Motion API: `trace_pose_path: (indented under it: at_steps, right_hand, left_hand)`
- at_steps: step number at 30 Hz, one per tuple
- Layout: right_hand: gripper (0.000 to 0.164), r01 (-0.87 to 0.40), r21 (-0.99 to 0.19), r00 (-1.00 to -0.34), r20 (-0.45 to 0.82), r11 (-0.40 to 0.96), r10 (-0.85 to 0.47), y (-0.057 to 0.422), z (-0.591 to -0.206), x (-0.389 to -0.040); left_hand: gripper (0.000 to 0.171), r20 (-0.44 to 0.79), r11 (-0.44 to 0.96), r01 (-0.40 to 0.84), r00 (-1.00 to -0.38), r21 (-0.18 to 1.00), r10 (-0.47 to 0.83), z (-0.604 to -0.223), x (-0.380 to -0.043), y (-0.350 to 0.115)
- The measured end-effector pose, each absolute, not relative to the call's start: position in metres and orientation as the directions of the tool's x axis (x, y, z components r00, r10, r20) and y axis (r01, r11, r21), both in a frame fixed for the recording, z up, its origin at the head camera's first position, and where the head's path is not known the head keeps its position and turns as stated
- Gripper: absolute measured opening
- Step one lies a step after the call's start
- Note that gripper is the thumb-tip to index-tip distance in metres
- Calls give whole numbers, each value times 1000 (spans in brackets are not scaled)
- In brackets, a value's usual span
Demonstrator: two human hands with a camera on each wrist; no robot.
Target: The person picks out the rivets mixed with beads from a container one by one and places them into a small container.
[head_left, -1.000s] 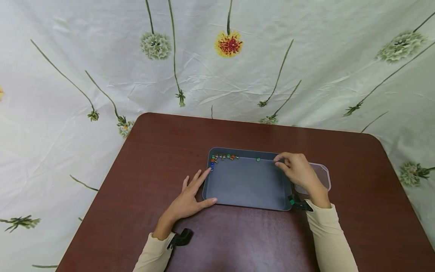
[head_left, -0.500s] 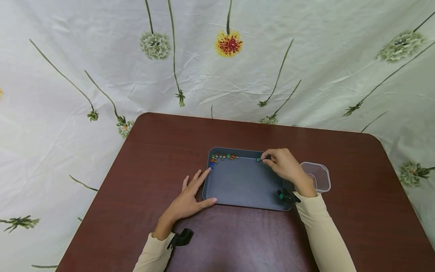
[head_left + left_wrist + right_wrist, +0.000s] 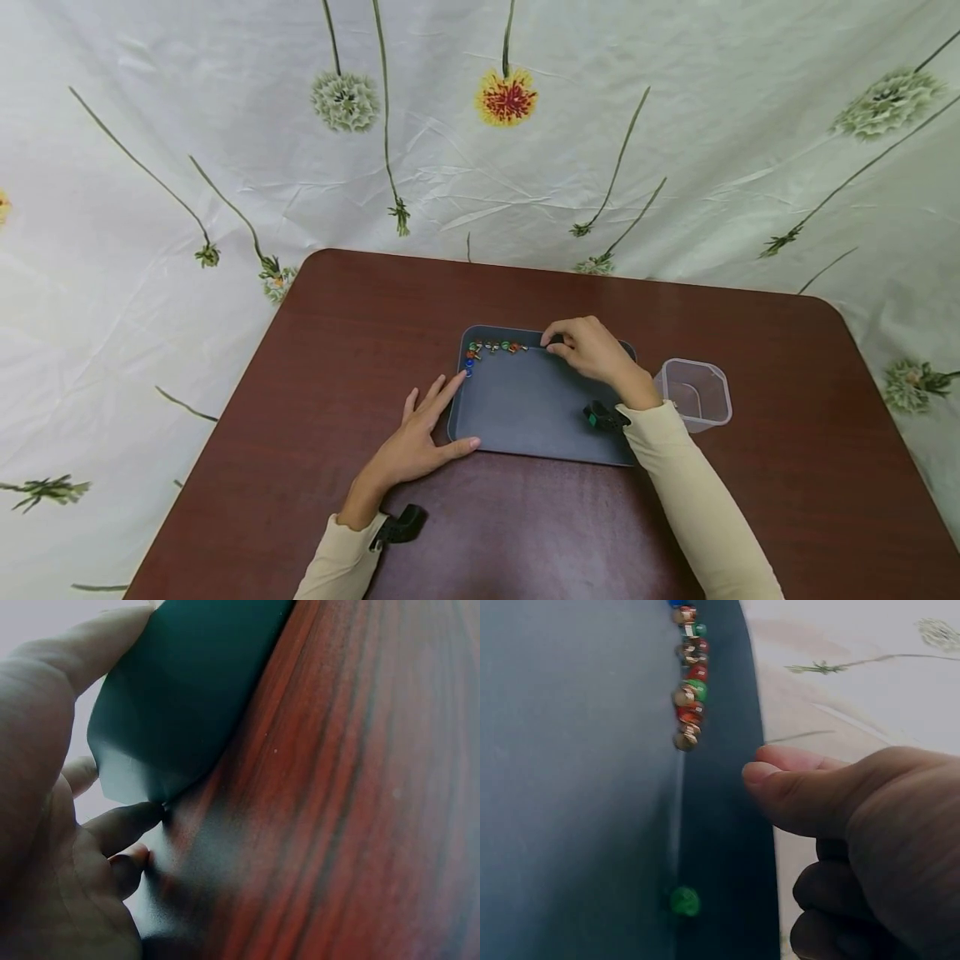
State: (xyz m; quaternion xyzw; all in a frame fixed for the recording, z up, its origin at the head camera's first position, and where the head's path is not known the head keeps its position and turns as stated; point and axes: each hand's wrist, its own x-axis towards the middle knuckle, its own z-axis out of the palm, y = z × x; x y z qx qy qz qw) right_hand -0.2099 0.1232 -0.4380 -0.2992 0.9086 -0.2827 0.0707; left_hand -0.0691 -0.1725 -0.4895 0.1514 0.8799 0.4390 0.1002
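A grey rectangular tray (image 3: pixel 532 417) lies on the table. Small shiny pieces in green, red and gold (image 3: pixel 512 346) line its far edge from the left corner, and blue ones (image 3: pixel 469 367) sit along the left side. My left hand (image 3: pixel 412 446) rests with spread fingers at the tray's left edge, thumb at the near corner. My right hand (image 3: pixel 592 350) hovers over the far edge, thumb and forefinger tips close together; whether they pinch something small is not visible. A lone green piece (image 3: pixel 684 901) lies in the tray in the right wrist view, hidden by the hand in the head view.
A clear plastic container (image 3: pixel 705 400) stands right of the tray, partly behind the right forearm. The dark red wooden table (image 3: pixel 360 333) has rounded far corners. Behind it hangs a white cloth (image 3: pixel 427 150) printed with flowers.
My right hand has moved left along the tray's far edge, past the lone green piece, uncovering more of the clear container. The left hand has stayed in place.
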Motion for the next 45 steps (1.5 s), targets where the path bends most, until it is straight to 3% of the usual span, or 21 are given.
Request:
trace_pose_path:
  at_steps: [19,45]
  right_hand:
    - [9,-616,-472,-703,-33,631,-711,106,-445,-236]
    - [11,-669,-339,-694,-31,661,-719,94,-455,-236]
  left_hand:
    - [94,-31,579,199,-932,790,362,-491,-72,-171]
    - [93,-34,577,190,-934,794,354,-491,-68,-174]
